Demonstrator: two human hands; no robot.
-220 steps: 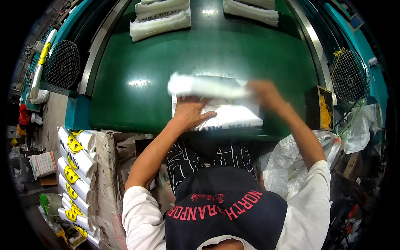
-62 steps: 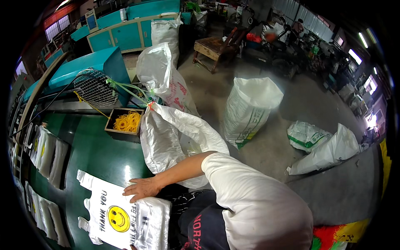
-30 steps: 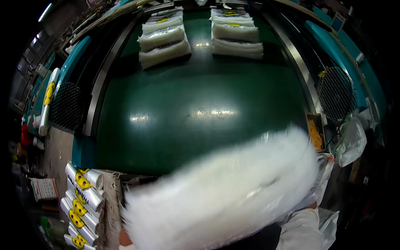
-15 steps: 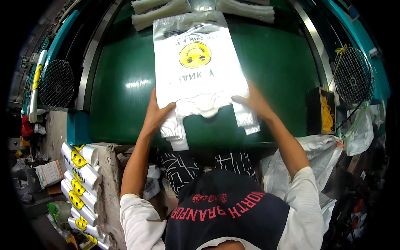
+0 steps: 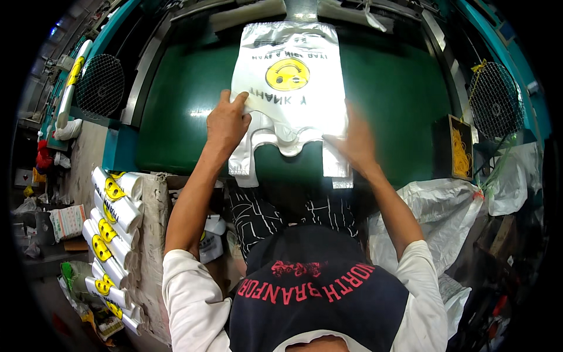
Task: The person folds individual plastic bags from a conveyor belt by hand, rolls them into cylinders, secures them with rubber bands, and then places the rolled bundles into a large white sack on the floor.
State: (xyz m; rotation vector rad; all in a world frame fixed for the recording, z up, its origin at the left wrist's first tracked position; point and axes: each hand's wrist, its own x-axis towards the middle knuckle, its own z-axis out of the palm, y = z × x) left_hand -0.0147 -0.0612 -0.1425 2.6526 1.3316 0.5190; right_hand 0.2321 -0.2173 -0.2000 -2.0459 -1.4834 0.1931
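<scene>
Between left fingers [image 5: 240, 101] and right fingers [image 5: 355, 124]: flat white plastic smiley-printed bag stack [image 5: 296, 97]. Left half-curled, thumb apart; right too blurred to tell; uneven push could skew layers.

White plastic bag [image 5: 270, 111]: black capitals, upside down, on both sides of an inverted yellow smiley sign; the near line is larger, partly lost to glare. A further dark line by the far edge is not legible. Rolled white bags [image 5: 117, 212] at left: black capitals on the upper ones, yellow smileys. Dark shirt front [image 5: 316, 249]: arched red capitals, red emblem. Floor-side package [image 5: 67, 223]: print too small.
</scene>
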